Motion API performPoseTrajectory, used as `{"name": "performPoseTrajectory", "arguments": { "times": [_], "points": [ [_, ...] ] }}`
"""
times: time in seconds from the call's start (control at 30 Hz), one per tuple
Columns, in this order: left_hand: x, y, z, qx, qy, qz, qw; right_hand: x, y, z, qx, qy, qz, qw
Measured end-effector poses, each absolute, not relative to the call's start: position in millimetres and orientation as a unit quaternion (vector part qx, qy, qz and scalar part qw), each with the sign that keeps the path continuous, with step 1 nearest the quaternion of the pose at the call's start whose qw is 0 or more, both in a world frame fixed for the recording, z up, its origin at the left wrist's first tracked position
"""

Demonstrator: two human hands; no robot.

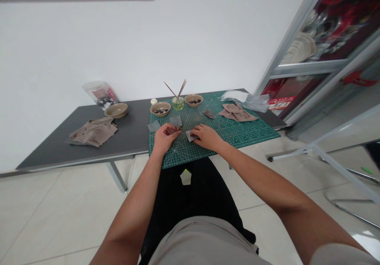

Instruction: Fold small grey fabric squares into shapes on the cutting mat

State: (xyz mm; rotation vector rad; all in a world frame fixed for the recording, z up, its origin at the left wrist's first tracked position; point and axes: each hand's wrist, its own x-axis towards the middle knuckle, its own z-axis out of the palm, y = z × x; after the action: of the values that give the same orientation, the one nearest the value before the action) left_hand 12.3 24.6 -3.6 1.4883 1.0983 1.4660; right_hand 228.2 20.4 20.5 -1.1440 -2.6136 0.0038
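Note:
Over the green cutting mat (192, 152), my left hand (165, 138) is closed, thumb and fingertips pinched together. A small dark bit shows at those fingertips, too small to name. My right hand (206, 137) has its fingers curled on a small grey piece of sandpaper (190, 137), just to the right of my left hand. Two more grey sandpaper squares lie flat beyond my left hand: one on the left (153, 127), one behind the fingers (175, 121).
Bowls of small dark pieces stand left (160, 109) and right (193, 100) of a glass jar (178, 104) holding thin sticks. Brown cloths lie right (236, 113) and left (94, 132). Plastic bags (252, 101), another bowl (116, 110) and a clear tub (101, 95) sit farther out.

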Motion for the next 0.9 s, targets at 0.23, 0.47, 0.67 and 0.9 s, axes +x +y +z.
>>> {"name": "performPoseTrajectory", "arguments": {
  "times": [0.23,0.47,0.67,0.9],
  "points": [
    [18.1,21.1,-0.8,0.624,0.485,0.525,0.316,218.8,20.6,18.0,-0.427,-0.870,0.104,0.226],
    [24.2,14.5,1.8,0.740,0.514,0.392,0.186,196.9,26.8,14.0,-0.481,-0.811,0.178,0.280],
    [26.5,16.9,1.6,0.773,0.521,0.332,0.148,204.5,29.3,7.0,-0.495,-0.773,0.212,0.334],
    [29.6,18.8,4.6,0.810,0.507,0.279,0.096,220.3,24.1,2.1,-0.408,-0.878,0.072,0.239]
  ]
}}
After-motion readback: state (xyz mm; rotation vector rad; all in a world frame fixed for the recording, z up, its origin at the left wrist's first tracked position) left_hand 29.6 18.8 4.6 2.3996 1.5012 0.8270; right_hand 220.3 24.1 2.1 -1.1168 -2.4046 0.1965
